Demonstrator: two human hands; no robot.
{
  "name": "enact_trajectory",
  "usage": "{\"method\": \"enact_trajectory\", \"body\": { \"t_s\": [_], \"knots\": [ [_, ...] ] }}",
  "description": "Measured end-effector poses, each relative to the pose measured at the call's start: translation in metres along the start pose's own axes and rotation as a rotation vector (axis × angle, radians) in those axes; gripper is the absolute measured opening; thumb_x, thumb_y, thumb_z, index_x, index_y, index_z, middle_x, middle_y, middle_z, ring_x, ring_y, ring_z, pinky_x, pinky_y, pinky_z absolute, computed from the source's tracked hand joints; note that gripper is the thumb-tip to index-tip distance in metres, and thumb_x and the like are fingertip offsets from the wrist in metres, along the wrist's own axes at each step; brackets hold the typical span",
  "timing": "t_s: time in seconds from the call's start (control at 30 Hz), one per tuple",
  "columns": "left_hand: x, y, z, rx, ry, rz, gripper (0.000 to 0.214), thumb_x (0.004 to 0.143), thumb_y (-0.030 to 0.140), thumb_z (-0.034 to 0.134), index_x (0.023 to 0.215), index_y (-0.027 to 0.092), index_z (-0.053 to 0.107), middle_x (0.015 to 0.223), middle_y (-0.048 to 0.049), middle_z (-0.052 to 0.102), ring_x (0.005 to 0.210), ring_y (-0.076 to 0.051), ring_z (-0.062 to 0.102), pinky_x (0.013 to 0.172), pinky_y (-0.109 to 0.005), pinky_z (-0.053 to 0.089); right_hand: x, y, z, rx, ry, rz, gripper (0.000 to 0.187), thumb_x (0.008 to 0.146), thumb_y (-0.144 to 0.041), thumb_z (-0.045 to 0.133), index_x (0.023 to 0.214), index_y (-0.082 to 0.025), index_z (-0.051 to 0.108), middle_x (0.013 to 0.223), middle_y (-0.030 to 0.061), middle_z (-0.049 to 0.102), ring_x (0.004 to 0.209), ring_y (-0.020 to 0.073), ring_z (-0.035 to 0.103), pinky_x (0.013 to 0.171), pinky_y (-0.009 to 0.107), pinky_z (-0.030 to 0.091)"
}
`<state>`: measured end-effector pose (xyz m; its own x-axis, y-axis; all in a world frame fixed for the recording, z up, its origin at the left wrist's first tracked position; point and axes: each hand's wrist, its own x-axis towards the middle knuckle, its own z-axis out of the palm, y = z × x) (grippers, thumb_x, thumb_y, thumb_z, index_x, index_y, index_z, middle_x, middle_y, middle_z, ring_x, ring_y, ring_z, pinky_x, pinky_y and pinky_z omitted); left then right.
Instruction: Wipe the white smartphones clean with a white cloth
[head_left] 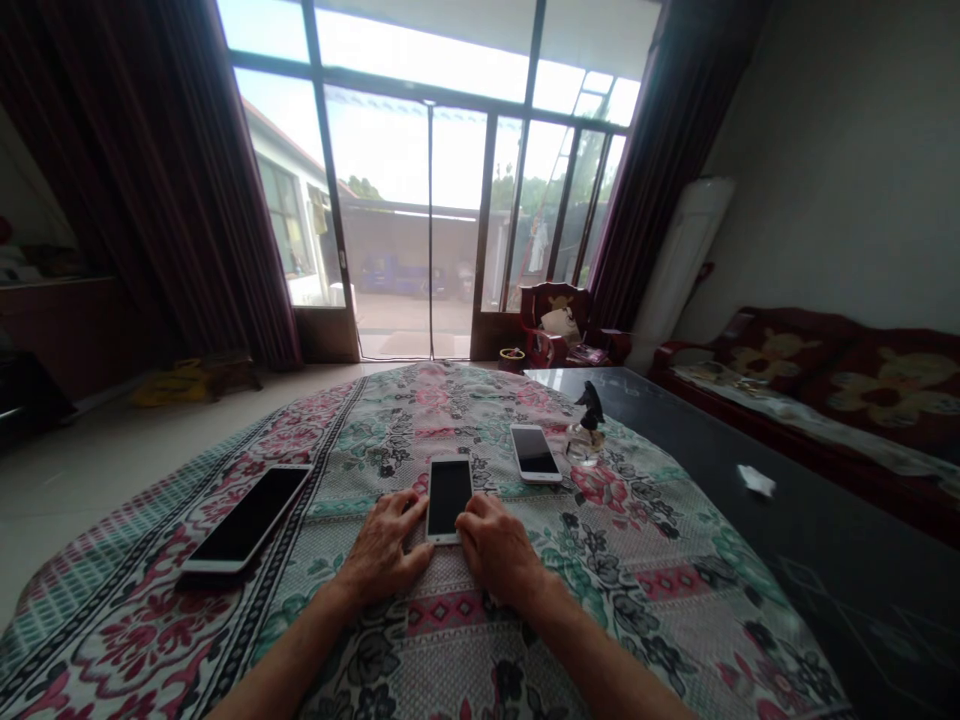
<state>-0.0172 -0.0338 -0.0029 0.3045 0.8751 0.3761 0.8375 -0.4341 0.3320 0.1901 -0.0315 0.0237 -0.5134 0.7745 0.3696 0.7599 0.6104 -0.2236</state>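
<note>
A white-framed smartphone (pixel 450 497) with a dark screen lies on the patterned tablecloth, between my two hands. My left hand (pixel 388 545) is at its left edge, fingers bent against the side and thumb reaching to the lower left corner. At the lower right edge, the curled fingers of my right hand (pixel 496 548) press on the phone and cover part of its side; the right thumb is hidden. A second white smartphone (pixel 535 454) lies beyond my right hand. To the left rests a larger white-edged device (pixel 251 520), its screen dark, with something dark under its near end.
A clear bottle with a black spray head (pixel 590 405) stands right of the second phone. The flowered tablecloth (pixel 360 640) covers a table; a dark tabletop (pixel 750 540) adjoins it, bearing a crumpled white tissue (pixel 756 480). A red wooden sofa (pixel 832 370) stands at the right.
</note>
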Motion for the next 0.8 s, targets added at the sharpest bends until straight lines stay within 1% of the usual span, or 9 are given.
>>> {"method": "enact_trajectory", "body": {
  "t_s": [0.1, 0.23, 0.37, 0.5, 0.6, 0.7, 0.8],
  "knots": [
    [0.0, 0.001, 0.0, 0.004, -0.009, -0.01, 0.052, 0.075, 0.03, 0.06, 0.126, 0.02, 0.058, 0.126, -0.0099, 0.055, 0.117, -0.028, 0.048, 0.104, -0.042, 0.04, 0.006, -0.009, 0.004, 0.005, -0.028, -0.022, 0.013, 0.084, -0.012, 0.052, 0.081, -0.019, 0.062, 0.095, 0.0041, 0.055, 0.092, 0.0158, 0.051, 0.08, 0.025, 0.04],
    [0.001, 0.002, -0.001, 0.0, -0.02, -0.016, 0.053, 0.076, 0.03, 0.059, 0.127, 0.018, 0.058, 0.125, -0.0113, 0.055, 0.117, -0.028, 0.048, 0.104, -0.043, 0.04, 0.016, -0.018, 0.01, -0.004, -0.059, -0.051, 0.012, 0.086, -0.017, 0.052, 0.082, -0.019, 0.063, 0.095, 0.0048, 0.056, 0.09, 0.0167, 0.05, 0.077, 0.026, 0.04],
    [0.0, 0.002, -0.001, -0.008, -0.027, -0.028, 0.053, 0.076, 0.03, 0.059, 0.127, 0.017, 0.058, 0.126, -0.0118, 0.055, 0.118, -0.029, 0.048, 0.104, -0.042, 0.04, 0.02, -0.016, 0.013, -0.007, -0.035, -0.063, 0.014, 0.087, -0.018, 0.052, 0.082, -0.021, 0.064, 0.092, 0.0035, 0.057, 0.087, 0.0168, 0.05, 0.076, 0.026, 0.039],
    [0.001, 0.002, -0.003, -0.019, -0.025, -0.031, 0.053, 0.075, 0.031, 0.06, 0.128, 0.021, 0.057, 0.126, -0.01, 0.054, 0.118, -0.028, 0.047, 0.104, -0.043, 0.039, 0.018, 0.002, 0.015, 0.027, 0.049, 0.01, 0.016, 0.086, -0.014, 0.052, 0.086, -0.023, 0.066, 0.092, 0.0026, 0.058, 0.087, 0.0161, 0.052, 0.08, 0.026, 0.038],
    [0.002, 0.003, -0.004, -0.028, -0.029, -0.025, 0.055, 0.075, 0.031, 0.06, 0.128, 0.021, 0.056, 0.125, -0.0099, 0.055, 0.116, -0.028, 0.048, 0.103, -0.044, 0.04, 0.018, 0.014, 0.018, 0.1, 0.133, 0.086, 0.019, 0.087, -0.011, 0.049, 0.093, -0.022, 0.065, 0.093, 0.0034, 0.059, 0.09, 0.016, 0.054, 0.081, 0.025, 0.039],
    [0.002, 0.003, -0.004, -0.042, -0.028, -0.025, 0.055, 0.074, 0.03, 0.06, 0.128, 0.02, 0.056, 0.123, -0.0099, 0.055, 0.114, -0.028, 0.049, 0.102, -0.044, 0.04, 0.018, 0.018, 0.021, 0.174, 0.207, 0.164, 0.019, 0.085, -0.008, 0.05, 0.095, -0.018, 0.061, 0.095, 0.0047, 0.058, 0.091, 0.0165, 0.055, 0.081, 0.025, 0.041],
    [0.002, 0.002, -0.002, -0.063, -0.006, -0.029, 0.054, 0.072, 0.029, 0.062, 0.126, 0.02, 0.058, 0.122, -0.0097, 0.057, 0.114, -0.028, 0.05, 0.102, -0.044, 0.041, 0.019, 0.016, 0.021, 0.173, 0.22, 0.211, 0.013, 0.083, -0.008, 0.052, 0.088, -0.018, 0.059, 0.093, 0.0048, 0.057, 0.087, 0.0164, 0.055, 0.078, 0.024, 0.041]
  ]
}}
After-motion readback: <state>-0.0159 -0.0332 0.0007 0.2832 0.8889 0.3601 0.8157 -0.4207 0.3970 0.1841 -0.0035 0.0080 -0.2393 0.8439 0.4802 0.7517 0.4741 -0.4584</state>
